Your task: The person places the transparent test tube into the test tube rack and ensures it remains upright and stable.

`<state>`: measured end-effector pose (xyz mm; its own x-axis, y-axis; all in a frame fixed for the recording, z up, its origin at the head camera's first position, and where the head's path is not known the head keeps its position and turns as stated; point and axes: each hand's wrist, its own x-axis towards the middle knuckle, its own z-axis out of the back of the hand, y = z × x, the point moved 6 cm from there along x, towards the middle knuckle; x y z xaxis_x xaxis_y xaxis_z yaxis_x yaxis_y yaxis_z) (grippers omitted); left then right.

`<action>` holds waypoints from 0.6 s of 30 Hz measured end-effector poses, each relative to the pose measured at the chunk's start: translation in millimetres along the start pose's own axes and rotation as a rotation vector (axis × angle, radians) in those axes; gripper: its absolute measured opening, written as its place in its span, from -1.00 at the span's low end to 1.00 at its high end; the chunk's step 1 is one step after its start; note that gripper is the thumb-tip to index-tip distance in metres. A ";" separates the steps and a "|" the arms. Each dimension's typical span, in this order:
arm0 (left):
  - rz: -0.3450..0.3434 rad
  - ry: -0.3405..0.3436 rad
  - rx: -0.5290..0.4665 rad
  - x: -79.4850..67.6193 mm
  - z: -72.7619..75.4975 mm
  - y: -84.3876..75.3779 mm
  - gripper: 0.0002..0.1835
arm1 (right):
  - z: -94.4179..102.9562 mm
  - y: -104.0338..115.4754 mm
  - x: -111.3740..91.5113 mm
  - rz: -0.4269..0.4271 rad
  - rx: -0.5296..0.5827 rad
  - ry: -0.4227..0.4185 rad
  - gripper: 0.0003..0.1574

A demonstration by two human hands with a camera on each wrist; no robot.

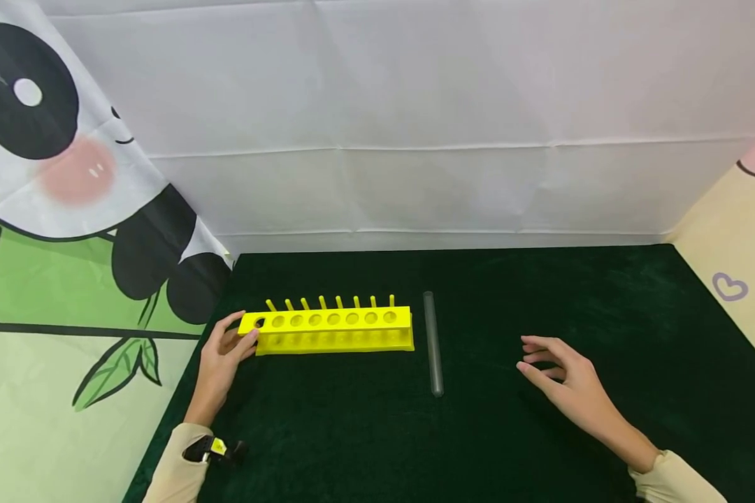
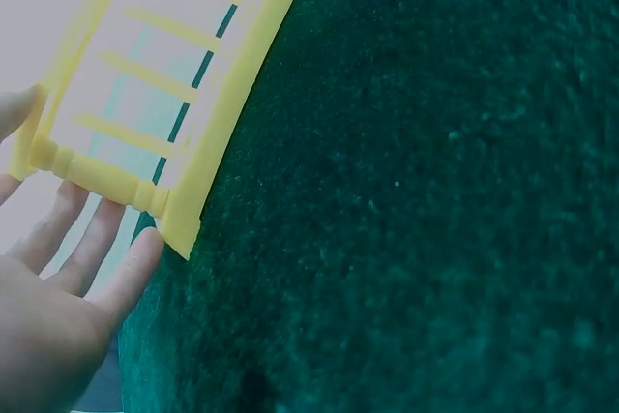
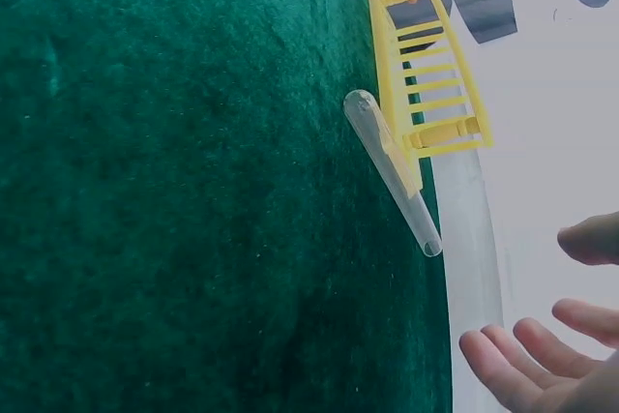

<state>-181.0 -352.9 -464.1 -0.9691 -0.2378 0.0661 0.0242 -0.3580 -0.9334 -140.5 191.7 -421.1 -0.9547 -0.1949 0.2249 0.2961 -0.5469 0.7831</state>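
A yellow test tube rack [image 1: 333, 330] stands on the table, with a row of round holes on top and a row of pegs along its back. My left hand [image 1: 217, 367] holds the rack's left end, thumb at the front and fingers around the end. Just right of the rack a clear glass test tube [image 1: 434, 346] lies on the cloth, pointing away from me. My right hand [image 1: 569, 384] hovers to the right of the tube, apart from it, its fingers loosely bent with nothing between them. In the right wrist view the same test tube [image 3: 392, 171] shows beside the rack.
Dark green velvety cloth [image 1: 509, 447] covers the table. A white fabric backdrop [image 1: 415, 188] rises behind the far edge. Printed panels stand at both sides, the left one with a panda [image 1: 69, 175]. A dark band with a yellow tag [image 1: 212, 447] circles my left wrist.
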 end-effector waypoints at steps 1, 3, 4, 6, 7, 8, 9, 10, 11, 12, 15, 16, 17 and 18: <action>0.001 0.001 -0.002 0.5 -0.2 0.3 -0.39 | -0.9 0.0 1.3 -0.001 0.005 0.004 -0.51; 0.007 0.010 0.001 1.4 -1.1 0.9 -0.37 | -2.4 -0.2 3.9 -0.007 0.017 0.013 -0.52; 0.009 0.011 -0.001 1.2 -0.6 1.1 -0.37 | -3.7 0.0 5.3 -0.009 0.024 0.019 -0.52; 0.013 0.012 -0.013 1.0 0.1 0.3 -0.37 | -5.7 0.4 7.7 -0.011 0.031 0.025 -0.53; 0.014 0.014 -0.016 -0.2 0.0 -3.1 -0.37 | -6.5 0.7 8.7 -0.010 0.034 0.026 -0.52; 0.013 0.016 -0.019 -1.8 -0.2 -7.2 -0.37 | -7.4 0.9 9.5 -0.009 0.033 0.029 -0.52; 0.011 0.017 -0.023 -3.6 -0.4 -11.5 -0.38 | -8.6 1.8 10.1 -0.006 0.036 0.031 -0.52; 0.010 0.019 -0.023 -5.0 -1.4 -15.6 -0.38 | -9.5 1.5 10.5 -0.006 0.036 0.034 -0.52; 0.010 0.019 -0.023 -6.6 -1.9 -19.7 -0.38 | -10.7 1.4 10.9 -0.005 0.039 0.038 -0.52; 0.010 0.019 -0.020 -8.3 -2.4 -23.8 -0.39 | -12.1 1.6 11.5 -0.006 0.042 0.045 -0.52; 0.008 0.016 -0.017 -10.3 -2.6 -28.1 -0.39 | -16.4 2.3 14.4 -0.011 0.059 0.065 -0.52; 0.007 0.015 -0.017 -10.4 -2.6 -28.2 -0.39 | -17.8 1.9 15.8 -0.016 0.061 0.072 -0.51; 0.007 0.014 -0.016 -10.4 -2.5 -28.3 -0.39 | -19.0 2.3 17.2 -0.018 0.068 0.077 -0.51; 0.007 0.014 -0.018 -10.5 -2.6 -28.4 -0.39 | -20.3 2.3 18.7 -0.023 0.071 0.083 -0.50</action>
<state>-172.2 -337.9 -439.2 -0.9722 -0.2275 0.0549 0.0264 -0.3398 -0.9401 -157.1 170.3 -426.8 -0.9545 -0.2513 0.1605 0.2689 -0.4931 0.8274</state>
